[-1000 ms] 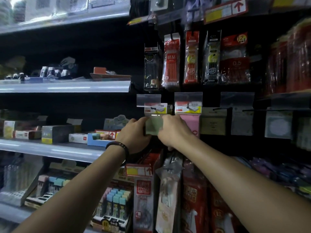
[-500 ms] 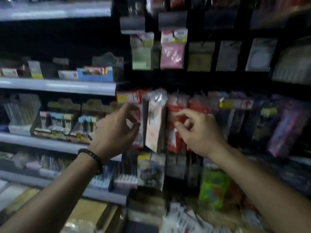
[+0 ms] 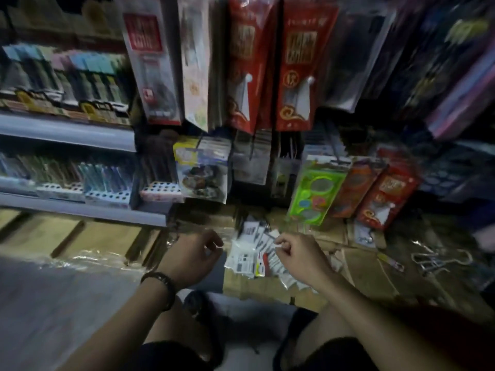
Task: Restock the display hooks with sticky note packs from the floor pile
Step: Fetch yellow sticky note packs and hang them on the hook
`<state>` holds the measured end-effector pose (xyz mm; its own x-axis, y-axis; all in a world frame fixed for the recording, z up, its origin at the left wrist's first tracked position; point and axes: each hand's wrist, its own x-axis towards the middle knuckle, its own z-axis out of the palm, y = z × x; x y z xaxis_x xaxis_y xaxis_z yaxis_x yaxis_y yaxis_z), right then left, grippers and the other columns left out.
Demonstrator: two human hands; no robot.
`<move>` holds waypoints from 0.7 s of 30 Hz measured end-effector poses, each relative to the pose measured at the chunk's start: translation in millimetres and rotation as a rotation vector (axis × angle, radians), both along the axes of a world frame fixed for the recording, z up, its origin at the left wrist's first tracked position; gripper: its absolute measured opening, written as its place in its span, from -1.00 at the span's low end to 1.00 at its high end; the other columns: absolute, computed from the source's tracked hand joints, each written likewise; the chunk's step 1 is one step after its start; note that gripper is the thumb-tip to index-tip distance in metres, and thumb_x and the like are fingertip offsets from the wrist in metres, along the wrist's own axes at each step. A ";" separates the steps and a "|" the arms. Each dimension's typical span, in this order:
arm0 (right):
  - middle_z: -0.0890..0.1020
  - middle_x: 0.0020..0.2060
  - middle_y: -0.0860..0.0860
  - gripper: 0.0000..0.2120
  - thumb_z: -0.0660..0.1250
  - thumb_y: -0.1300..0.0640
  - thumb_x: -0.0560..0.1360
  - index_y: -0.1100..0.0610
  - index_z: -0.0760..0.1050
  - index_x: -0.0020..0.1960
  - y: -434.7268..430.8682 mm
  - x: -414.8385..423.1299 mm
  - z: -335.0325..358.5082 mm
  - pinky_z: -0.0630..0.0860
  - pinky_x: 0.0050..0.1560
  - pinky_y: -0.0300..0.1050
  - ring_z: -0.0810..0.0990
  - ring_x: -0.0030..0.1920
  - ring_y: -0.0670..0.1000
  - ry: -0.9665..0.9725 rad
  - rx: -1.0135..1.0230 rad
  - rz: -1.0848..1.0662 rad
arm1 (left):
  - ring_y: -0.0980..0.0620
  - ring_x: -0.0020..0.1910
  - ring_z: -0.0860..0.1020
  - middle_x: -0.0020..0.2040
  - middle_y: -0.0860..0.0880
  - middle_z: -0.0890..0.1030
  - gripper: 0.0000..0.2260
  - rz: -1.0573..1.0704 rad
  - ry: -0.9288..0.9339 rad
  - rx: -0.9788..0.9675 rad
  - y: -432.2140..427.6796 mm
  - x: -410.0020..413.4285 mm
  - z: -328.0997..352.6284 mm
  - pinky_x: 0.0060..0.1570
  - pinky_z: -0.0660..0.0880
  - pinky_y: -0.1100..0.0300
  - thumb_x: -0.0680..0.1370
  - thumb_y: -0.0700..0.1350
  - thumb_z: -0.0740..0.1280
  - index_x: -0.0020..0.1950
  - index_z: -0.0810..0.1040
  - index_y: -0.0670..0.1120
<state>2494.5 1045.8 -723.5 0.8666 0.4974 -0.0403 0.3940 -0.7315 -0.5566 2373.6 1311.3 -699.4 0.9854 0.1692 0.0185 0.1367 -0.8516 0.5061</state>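
Note:
The floor pile of sticky note packs (image 3: 250, 253), white backs with barcodes facing up, lies on cardboard below the hanging goods. My right hand (image 3: 301, 257) is at the pile's right edge, and its thumb and forefinger pinch the corner of a top pack (image 3: 272, 235). My left hand (image 3: 191, 257), with a dark bracelet on the wrist, hovers just left of the pile with loosely curled fingers and holds nothing. The sticky note hooks are out of view above. The frame is blurred by motion.
Long red packs (image 3: 297, 62) hang overhead, and a green blister pack (image 3: 316, 194) leans at the right. Shelves of pens (image 3: 67, 129) run along the left. Loose metal hooks (image 3: 439, 261) lie on flattened cardboard (image 3: 369, 274) at the right. My knees are below the hands.
Both hands left the green pack on its hook and dropped from hook height to the floor pile. The view swung down with them. My right hand now pinches a pack.

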 end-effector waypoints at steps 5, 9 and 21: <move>0.57 0.09 -0.01 -0.69 0.39 0.07 0.54 -0.03 0.55 0.28 15.3 11.7 -123.0 0.63 0.06 0.10 0.64 0.10 0.11 0.172 -0.289 0.014 | 0.09 -0.04 0.67 -0.06 0.24 0.64 -0.86 0.028 0.239 -0.155 -5.6 27.1 -83.6 0.02 0.63 0.08 0.59 0.05 0.40 0.13 0.65 0.14; 0.43 0.32 0.06 -0.33 0.43 0.14 0.53 0.01 0.28 0.59 36.8 23.0 -185.1 0.60 0.06 0.08 0.57 0.27 0.19 0.211 -0.484 0.012 | 0.07 0.00 0.69 -0.10 0.23 0.66 -0.90 0.080 0.341 -0.248 -6.8 42.8 -139.8 0.04 0.61 0.10 0.55 0.08 0.38 0.05 0.62 0.20; 0.69 0.13 0.17 -0.55 0.49 -0.13 0.51 0.20 0.65 0.20 93.4 67.2 -294.5 0.66 0.08 0.02 0.69 0.08 0.20 0.660 -0.115 -0.784 | 0.14 0.06 0.65 0.08 0.19 0.68 -0.86 0.073 0.428 -0.206 -18.2 59.8 -197.7 0.06 0.60 0.17 0.65 0.03 0.31 0.17 0.61 0.18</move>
<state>2561.7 1139.3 -1018.0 0.7339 -0.2346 -0.6375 -0.5754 -0.7135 -0.3998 2433.4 1293.1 -897.1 0.8827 0.1955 -0.4274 0.4250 -0.7203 0.5482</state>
